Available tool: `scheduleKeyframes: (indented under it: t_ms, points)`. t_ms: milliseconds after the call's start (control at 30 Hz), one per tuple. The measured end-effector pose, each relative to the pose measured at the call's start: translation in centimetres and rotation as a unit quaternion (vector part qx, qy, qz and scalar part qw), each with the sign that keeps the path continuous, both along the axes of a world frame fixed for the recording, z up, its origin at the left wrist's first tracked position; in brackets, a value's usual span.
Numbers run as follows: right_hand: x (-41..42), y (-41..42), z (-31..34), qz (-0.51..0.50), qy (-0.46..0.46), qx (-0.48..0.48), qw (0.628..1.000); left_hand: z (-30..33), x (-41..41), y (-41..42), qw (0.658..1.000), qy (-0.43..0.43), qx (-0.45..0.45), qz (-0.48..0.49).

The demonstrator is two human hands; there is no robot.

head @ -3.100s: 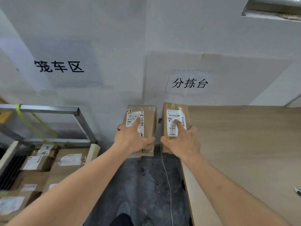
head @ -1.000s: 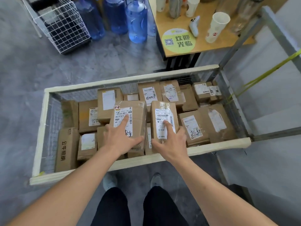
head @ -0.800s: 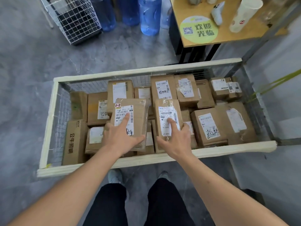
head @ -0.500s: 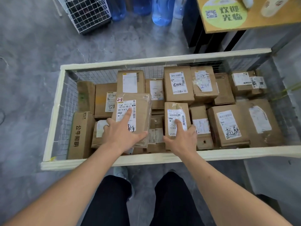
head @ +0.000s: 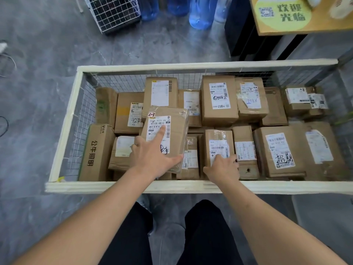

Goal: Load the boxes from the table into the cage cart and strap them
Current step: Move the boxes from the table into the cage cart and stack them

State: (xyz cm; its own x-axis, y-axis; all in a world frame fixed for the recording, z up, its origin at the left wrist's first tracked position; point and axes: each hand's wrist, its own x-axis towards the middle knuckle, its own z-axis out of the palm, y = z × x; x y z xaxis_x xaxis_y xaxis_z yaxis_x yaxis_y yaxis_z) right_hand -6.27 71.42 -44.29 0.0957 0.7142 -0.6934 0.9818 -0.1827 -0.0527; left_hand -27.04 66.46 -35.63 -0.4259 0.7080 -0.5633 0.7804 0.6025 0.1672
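Observation:
I stand at the cage cart (head: 149, 185), a wire-mesh bin with a pale padded rim, holding several brown labelled boxes. My left hand (head: 152, 157) grips a taped brown box marked "2-3" (head: 175, 127), held tilted above the boxes in the cart, index finger stretched over its label. My right hand (head: 222, 167) holds a narrower brown box (head: 218, 142) by its near end, low among the other boxes in the cart's front middle; whether it rests on them I cannot tell.
Beyond the cart stand blue water bottles (head: 200, 14), a white wire basket (head: 114, 14) and a wooden table (head: 305, 25) with a round green sticker. Grey floor lies to the left. My legs are against the cart's near rim.
I carried both boxes from the table by the wall to the cart. Over the last second, my right hand lowered its box down among the others; the left box stays higher.

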Motion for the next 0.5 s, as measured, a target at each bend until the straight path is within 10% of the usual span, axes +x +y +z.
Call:
scheduleKeyframes:
  t_ms: [500]
  points:
    - [-2.2, 1.1, 8.6, 0.192, 0.145, 0.112, 0.964, 5.2, -1.1, -0.9, 0.999, 0.010, -0.002, 0.035]
